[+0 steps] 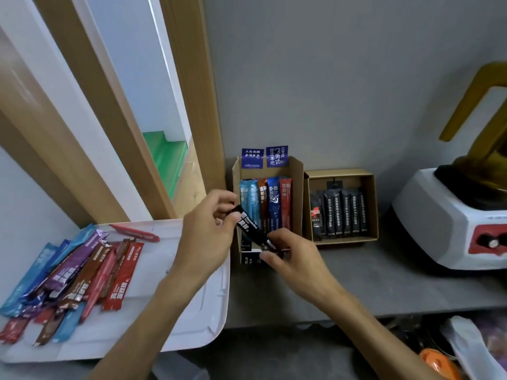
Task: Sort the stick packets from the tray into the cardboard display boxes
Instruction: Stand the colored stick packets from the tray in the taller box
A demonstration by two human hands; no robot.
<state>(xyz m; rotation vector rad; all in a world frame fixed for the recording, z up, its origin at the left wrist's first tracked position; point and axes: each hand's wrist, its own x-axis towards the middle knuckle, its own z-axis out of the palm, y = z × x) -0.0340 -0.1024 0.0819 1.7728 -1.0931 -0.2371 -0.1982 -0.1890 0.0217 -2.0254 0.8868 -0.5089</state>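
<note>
**Asker:** What sits in the boxes?

**Me:** The tall cardboard box (296,187), just left of frame centre against the wall, holds coloured packets (270,204) standing upright in a row: light blue, brown, dark blue, red. Two blue labels (264,157) stick up from its back panel. Just beside it on the right, the low cardboard box (371,207) holds a row of black packets (344,212), and the one at the left end has red print. The white tray (197,325) at lower left carries a loose heap of packets (82,270) in blue, purple, brown and red, lying crosswise over each other. A single red packet (135,233) lies apart near the tray's far edge.

**Asker:** How much room is there around them?

**Me:** The tray's right edge runs close to the tall box's left side. A stretch of grey surface (384,278) shows in front of the low box, reaching to a white appliance base (439,229) at the right of the frame. A wooden door frame (189,105) rises behind the tray at upper left.

**Asker:** And the one you're holding?

**Me:** It's a black stick packet (251,230) with white print, long and narrow. It slants from upper left down to lower right, in front of the tall box's open front and off the surface. My left grip (211,229) pinches its upper end between thumb and curled fingers. My right grip (290,256) pinches the lower end the same way.
</note>
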